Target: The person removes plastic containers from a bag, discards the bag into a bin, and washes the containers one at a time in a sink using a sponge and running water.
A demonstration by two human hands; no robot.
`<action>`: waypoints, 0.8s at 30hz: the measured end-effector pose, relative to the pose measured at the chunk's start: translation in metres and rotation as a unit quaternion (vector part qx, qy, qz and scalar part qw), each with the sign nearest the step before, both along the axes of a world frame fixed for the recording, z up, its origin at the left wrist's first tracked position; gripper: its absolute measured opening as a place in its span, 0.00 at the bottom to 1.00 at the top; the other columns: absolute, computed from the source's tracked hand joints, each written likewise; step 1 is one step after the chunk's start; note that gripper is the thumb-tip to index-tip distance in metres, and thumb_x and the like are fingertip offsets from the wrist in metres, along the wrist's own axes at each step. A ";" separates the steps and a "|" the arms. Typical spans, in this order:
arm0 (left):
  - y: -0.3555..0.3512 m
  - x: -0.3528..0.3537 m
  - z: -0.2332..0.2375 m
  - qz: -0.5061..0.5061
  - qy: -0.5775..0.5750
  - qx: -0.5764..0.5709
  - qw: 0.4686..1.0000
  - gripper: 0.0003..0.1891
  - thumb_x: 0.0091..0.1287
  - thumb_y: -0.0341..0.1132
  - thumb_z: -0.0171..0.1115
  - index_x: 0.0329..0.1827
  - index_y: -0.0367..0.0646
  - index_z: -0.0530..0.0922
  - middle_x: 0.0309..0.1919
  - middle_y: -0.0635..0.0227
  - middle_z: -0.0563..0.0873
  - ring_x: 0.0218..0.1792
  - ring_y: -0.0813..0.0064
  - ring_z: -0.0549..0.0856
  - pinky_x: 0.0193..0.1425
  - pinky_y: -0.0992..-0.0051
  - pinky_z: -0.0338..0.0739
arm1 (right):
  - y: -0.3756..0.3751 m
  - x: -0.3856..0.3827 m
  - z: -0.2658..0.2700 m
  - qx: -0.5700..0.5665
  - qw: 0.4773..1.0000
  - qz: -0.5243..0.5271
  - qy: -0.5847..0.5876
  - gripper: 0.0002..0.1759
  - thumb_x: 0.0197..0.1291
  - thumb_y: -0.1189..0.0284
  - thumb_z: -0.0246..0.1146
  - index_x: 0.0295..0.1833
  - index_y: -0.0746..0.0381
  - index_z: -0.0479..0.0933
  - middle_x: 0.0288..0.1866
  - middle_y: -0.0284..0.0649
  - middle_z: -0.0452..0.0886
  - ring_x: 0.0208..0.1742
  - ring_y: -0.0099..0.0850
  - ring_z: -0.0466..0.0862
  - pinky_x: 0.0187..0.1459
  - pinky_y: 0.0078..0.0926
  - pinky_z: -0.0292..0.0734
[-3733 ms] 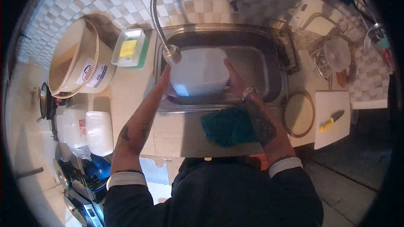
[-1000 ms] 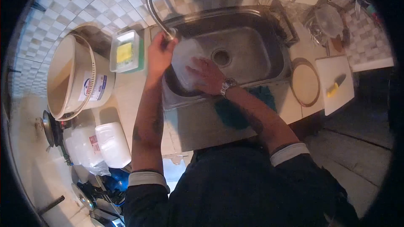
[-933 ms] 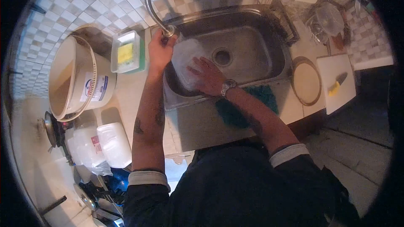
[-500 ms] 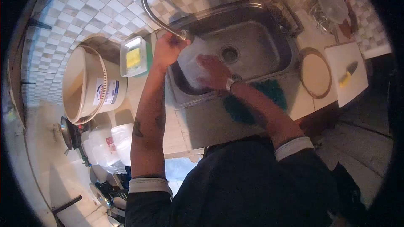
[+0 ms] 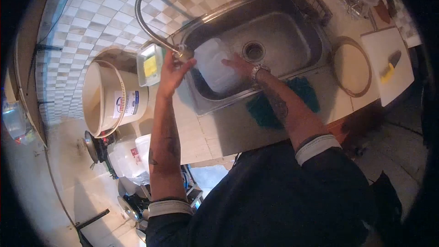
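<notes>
My left hand (image 5: 173,69) has its fingers around the spout end of a flexible metal faucet hose (image 5: 145,24), at the left rim of the steel sink (image 5: 279,32). Inside the sink's left part a translucent whitish plastic container (image 5: 215,66) stands tilted. My right hand (image 5: 241,65) grips its right edge, with the fingertips on the plastic. The drain (image 5: 253,51) lies just beyond that hand. Whether water runs from the spout is too unclear to tell.
A large white bucket (image 5: 103,96) and a clear box with a yellow sponge (image 5: 150,66) stand left. Green cloth (image 5: 299,96) lies at the sink's front. Rightward are a round lid (image 5: 352,67) and a white board (image 5: 379,50) bearing a yellow-handled knife (image 5: 388,71).
The view has shifted. My left hand and the spout have moved left, off the container. My right hand has moved from over the container to its right edge.
</notes>
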State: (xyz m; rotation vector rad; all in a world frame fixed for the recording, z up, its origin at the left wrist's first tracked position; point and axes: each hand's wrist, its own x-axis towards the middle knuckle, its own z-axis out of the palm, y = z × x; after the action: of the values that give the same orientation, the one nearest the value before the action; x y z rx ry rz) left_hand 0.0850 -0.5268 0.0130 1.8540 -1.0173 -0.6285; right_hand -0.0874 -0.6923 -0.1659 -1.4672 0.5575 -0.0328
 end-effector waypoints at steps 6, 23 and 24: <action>0.028 -0.027 -0.093 0.204 0.507 -0.067 0.835 0.42 0.67 0.71 0.48 0.73 0.48 0.62 0.65 0.57 0.75 0.66 0.59 0.73 0.66 0.54 0.68 | -0.010 -0.022 0.033 0.156 0.978 0.137 -0.003 0.49 0.69 0.36 0.47 0.79 0.65 0.54 0.78 0.48 0.61 0.76 0.37 0.64 0.76 0.34 0.54; 0.023 -0.042 -0.162 0.223 0.264 -0.011 0.938 0.36 0.57 0.35 0.75 0.68 0.34 0.69 0.60 0.52 0.78 0.63 0.60 0.77 0.66 0.64 0.72 | -0.012 0.003 -0.044 0.066 0.997 0.038 0.020 0.58 0.58 0.28 0.53 0.78 0.63 0.57 0.76 0.51 0.63 0.73 0.41 0.67 0.73 0.36 0.61; 0.024 -0.041 -0.154 0.203 0.264 -0.021 0.943 0.36 0.58 0.33 0.74 0.68 0.34 0.69 0.61 0.52 0.77 0.62 0.60 0.77 0.66 0.64 0.71 | -0.011 0.007 -0.049 0.030 0.998 0.037 0.039 0.57 0.58 0.29 0.54 0.79 0.62 0.57 0.77 0.51 0.61 0.74 0.42 0.66 0.74 0.37 0.60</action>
State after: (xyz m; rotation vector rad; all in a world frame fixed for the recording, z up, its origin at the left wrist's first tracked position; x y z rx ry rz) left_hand 0.0439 -0.5033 -0.1414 1.6556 -0.2830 -0.7825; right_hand -0.0801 -0.7033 -0.2152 -1.4343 0.5625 0.0978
